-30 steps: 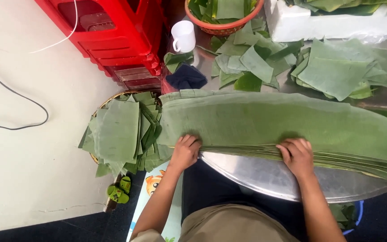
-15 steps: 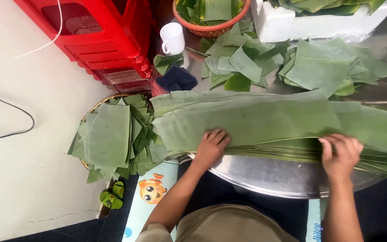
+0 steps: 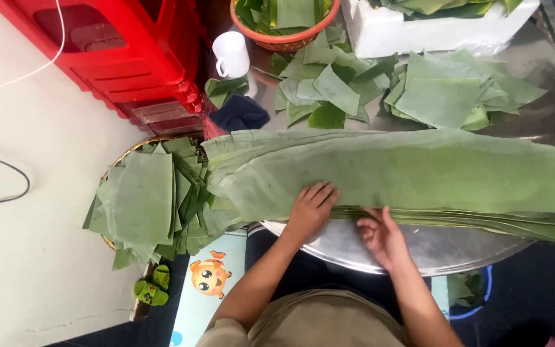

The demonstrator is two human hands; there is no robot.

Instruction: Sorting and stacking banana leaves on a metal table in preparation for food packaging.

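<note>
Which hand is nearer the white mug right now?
Left. The left hand lies flat on the long leaf stack, below the white mug; the right hand is farther right, at the stack's near edge.
</note>
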